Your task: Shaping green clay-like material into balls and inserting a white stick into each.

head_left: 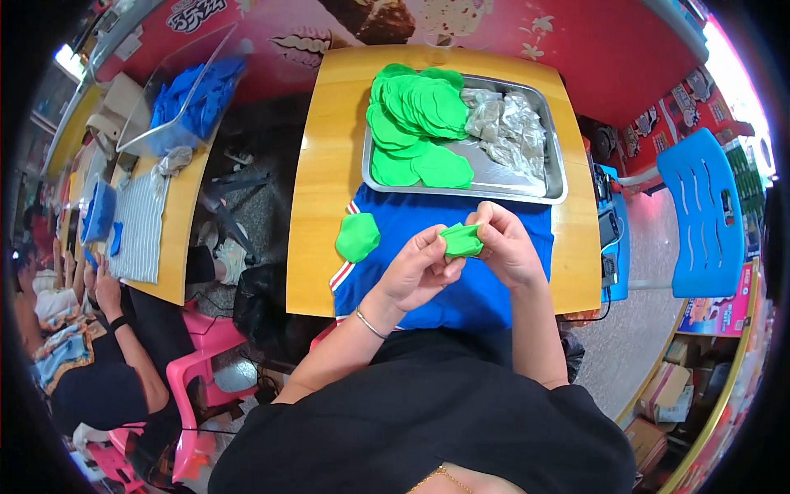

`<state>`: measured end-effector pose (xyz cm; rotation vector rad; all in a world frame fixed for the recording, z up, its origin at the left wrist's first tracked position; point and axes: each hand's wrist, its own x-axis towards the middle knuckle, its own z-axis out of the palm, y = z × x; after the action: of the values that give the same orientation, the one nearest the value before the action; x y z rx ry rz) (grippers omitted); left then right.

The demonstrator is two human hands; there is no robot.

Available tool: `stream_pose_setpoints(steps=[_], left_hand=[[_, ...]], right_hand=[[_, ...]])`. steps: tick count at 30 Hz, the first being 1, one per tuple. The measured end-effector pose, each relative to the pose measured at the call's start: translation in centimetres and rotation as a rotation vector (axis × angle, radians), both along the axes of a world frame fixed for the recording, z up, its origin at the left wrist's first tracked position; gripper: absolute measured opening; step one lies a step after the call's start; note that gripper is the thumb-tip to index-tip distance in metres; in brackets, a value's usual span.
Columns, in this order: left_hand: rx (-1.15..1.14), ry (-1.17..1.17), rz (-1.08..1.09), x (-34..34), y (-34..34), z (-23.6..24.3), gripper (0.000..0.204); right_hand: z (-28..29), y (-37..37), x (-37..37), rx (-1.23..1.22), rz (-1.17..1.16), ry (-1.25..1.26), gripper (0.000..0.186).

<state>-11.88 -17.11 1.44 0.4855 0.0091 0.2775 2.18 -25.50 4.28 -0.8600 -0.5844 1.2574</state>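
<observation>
My left hand (420, 263) and my right hand (502, 243) both pinch a folded green piece (461, 240) above a blue cloth (461, 296) with a red and white striped edge. A flat green piece (357, 237) lies at the left of the cloth. Behind my hands a metal tray (494, 191) holds overlapping stacks of flat green pieces (415, 107) on its left and several crumpled clear bags with pale contents (514, 132) on its right. A thin bracelet circles my left wrist.
The wooden table (325, 123) carries the tray and cloth. Left, co-workers' hands (107, 288) hold blue pieces at another table (177, 247), with blue bins (100, 210) and a pink chair (193, 362). A blue chair (704, 214) and boxes (665, 387) stand at right.
</observation>
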Motion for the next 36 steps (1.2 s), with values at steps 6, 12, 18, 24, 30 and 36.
stream_pose_setpoints(steps=[6,12,18,24,30,36], left_hand=[[-0.348,-0.137,-0.086,-0.6,-0.7,-0.1,0.02],[-0.058,0.002,-0.046,-0.7,-1.2,0.6,0.035],[-0.482,-0.256,-0.065,-0.6,-1.9,-0.4,0.036],[-0.188,-0.003,0.102,-1.5,0.3,1.0,0.043],[0.453,0.237,0.262,-0.7,0.3,0.9,0.041],[1.248,0.258,0.203,-0.9,2.6,1.7,0.025]], right_hand=[[-1.2,-0.1,-0.7,0.11,0.124,0.147,0.027],[-2.7,0.3,-0.6,0.168,0.049,0.163,0.031],[-3.7,0.8,-0.8,0.147,0.058,0.022,0.025],[-0.7,0.6,-0.5,0.081,-0.384,-0.508,0.017],[-0.9,1.1,-0.1,0.144,-0.381,-0.874,0.011],[-0.3,0.0,-0.2,0.007,-0.21,-0.635,0.007]])
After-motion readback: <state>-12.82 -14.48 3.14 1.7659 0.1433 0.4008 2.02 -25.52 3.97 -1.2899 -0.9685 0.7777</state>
